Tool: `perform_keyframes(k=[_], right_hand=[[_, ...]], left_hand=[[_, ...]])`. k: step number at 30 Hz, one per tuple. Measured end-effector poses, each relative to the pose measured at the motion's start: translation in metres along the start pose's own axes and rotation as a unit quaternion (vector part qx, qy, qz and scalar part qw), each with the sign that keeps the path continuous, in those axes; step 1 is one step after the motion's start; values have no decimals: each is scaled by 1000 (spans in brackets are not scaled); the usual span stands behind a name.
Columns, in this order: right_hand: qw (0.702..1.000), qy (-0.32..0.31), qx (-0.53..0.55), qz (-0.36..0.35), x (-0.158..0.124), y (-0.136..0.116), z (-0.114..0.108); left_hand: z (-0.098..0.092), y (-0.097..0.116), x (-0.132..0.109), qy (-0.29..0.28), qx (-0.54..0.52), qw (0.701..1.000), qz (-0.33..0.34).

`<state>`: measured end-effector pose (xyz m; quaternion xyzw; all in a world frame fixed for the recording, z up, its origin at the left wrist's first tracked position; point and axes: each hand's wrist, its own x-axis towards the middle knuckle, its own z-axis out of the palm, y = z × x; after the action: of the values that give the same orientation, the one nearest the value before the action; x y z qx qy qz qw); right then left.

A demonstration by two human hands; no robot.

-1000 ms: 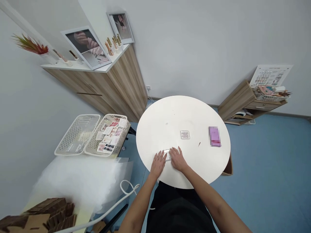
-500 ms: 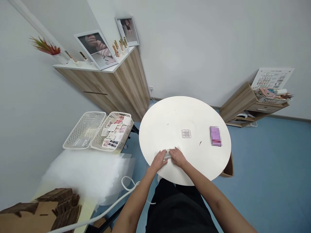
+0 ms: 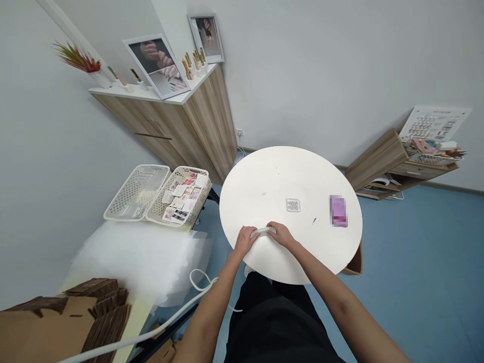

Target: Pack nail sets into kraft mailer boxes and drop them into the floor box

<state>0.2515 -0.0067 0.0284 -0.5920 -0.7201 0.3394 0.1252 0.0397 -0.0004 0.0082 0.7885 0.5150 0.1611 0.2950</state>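
At the near left part of the round white table (image 3: 249,176), a narrow whitish strip (image 3: 263,231) lies between my two hands. It looks like a wrapped bundle or thin case; its exact kind cannot be made out. My left hand (image 3: 245,240) closes on its left end, fingers curled. The right end is gripped by my right hand (image 3: 281,234), thumb and fingers on opposite sides. Beyond and to the right sits a small clear tray (image 3: 293,204) with several little pieces in it. Farther right lies a purple packet (image 3: 338,210), blurred by pixels.
To the left, a white basket of clear packaging (image 3: 138,191) adjoins a basket of cards and packets (image 3: 181,196). In front of them are a stack of translucent sheets (image 3: 128,267) and folded cardboard boxes (image 3: 49,322). A white cable (image 3: 162,325) crosses at lower left.
My hands have tilted the whitish strip, so it now shows as a thin, slightly bowed edge between them. The whole view has shifted a little.
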Motion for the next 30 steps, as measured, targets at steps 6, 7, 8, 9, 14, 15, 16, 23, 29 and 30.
perform_keyframes(k=[6,7,8,9,14,15,16,23,29,30], right_hand=[[997,-19,-69,17,28,-2,0],[995,-19,-97,14,32,-3,1],[992,-19,-122,13,36,-4,2],[989,-20,-143,16,40,-4,2],[983,-54,-167,47,54,-3,5],[983,-59,-164,48,55,-2,6],[984,-60,-162,47,55,-1,6],[965,22,-238,-103,42,4,8],[942,-14,-269,-199,18,11,16],[943,-14,-267,-198,13,12,19]], left_hand=[[-3,2,23,-44,86,988,-123],[-3,3,26,-45,92,986,-131],[-2,3,29,-45,95,985,-135],[-1,3,31,-46,99,984,-140],[2,1,38,-51,116,979,-157],[2,0,38,-51,119,979,-159],[2,0,37,-48,123,978,-159],[7,-3,28,16,221,975,-7],[25,-6,2,-16,197,978,72],[27,-6,-2,-17,197,977,82]])
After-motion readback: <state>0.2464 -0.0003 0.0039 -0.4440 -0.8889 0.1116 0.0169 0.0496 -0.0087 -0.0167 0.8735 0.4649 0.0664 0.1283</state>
